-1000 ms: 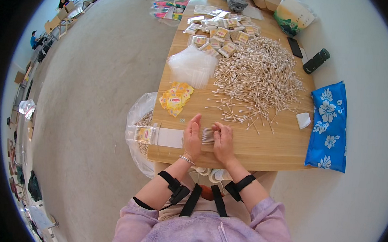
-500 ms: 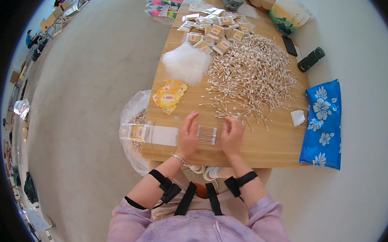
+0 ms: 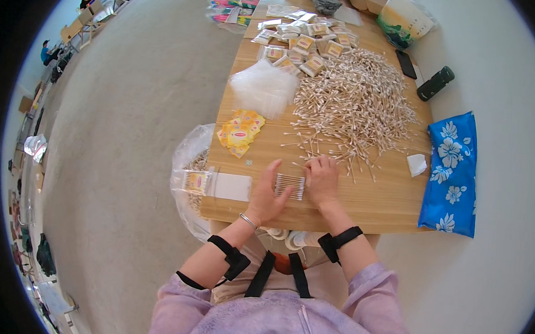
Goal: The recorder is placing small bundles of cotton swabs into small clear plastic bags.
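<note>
A neat row of cotton swabs (image 3: 290, 187) lies flat near the table's front edge, between my two hands. My left hand (image 3: 266, 194) is open at its left end, fingers stretched forward and thumb reaching over the row. At the right end, my right hand (image 3: 322, 179) has its fingers bent and drawn together; what they hold, if anything, is hidden. Left of my left hand lies a white card (image 3: 232, 187), beside a clear packet of swabs (image 3: 195, 181) at the table edge. Beyond my hands spreads a large heap of loose cotton swabs (image 3: 358, 105).
Yellow printed cards (image 3: 240, 133), clear plastic bags (image 3: 263, 89) and filled swab packets (image 3: 302, 45) lie farther back. A phone (image 3: 405, 63), dark flask (image 3: 436, 83), white tissue (image 3: 417, 165) and blue floral pouch (image 3: 450, 170) line the right. A plastic bag of swabs (image 3: 179, 174) hangs at the left edge.
My left thumb has spread out over the swab row. The right hand's fingers have curled in and come closer to the row's right end. The whole view has shifted slightly.
</note>
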